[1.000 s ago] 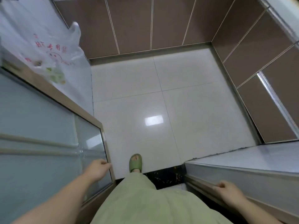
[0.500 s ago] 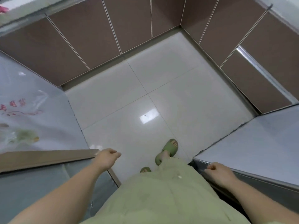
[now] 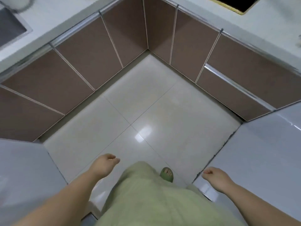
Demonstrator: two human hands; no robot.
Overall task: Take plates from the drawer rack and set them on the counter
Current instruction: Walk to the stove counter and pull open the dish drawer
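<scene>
- Leftmost, a sink (image 3: 9, 30) is cut into the white table (image 3: 53, 18) at the upper left corner; something pale and round sits blurred at the top edge beside it, too smeared to name.
- Below that table runs a row of brown cabinet doors (image 3: 78, 59), all closed, meeting a second row at the far corner.
- A pale grey surface (image 3: 21, 173) fills the lower left.
- The left hand (image 3: 104, 163) hangs over the floor (image 3: 146, 111), fingers (image 3: 114, 160) loosely curled and narrow, holding nothing.
- Centre, glossy pale floor tiles carry a bright reflection (image 3: 143, 132).
- Light green clothing (image 3: 146, 201) covers the lower middle, and a foot in a green slipper (image 3: 167, 173) shows just right of it.
- The right hand (image 3: 215, 176) hangs by the edge of another pale grey surface (image 3: 260, 152), fingers (image 3: 207, 172) curled into a loose fist, holding nothing; whether it touches that edge I cannot tell.
- Right of the corner, more brown doors stand closed, with a drawer front (image 3: 231, 93) under a metal handle strip (image 3: 236, 85), also closed.
- A dark cut-out with a gold rim (image 3: 236, 4) is set in the table at the top right.
- No plates or rack show; the drawer that might hold them is shut, so where they are cannot be told.
</scene>
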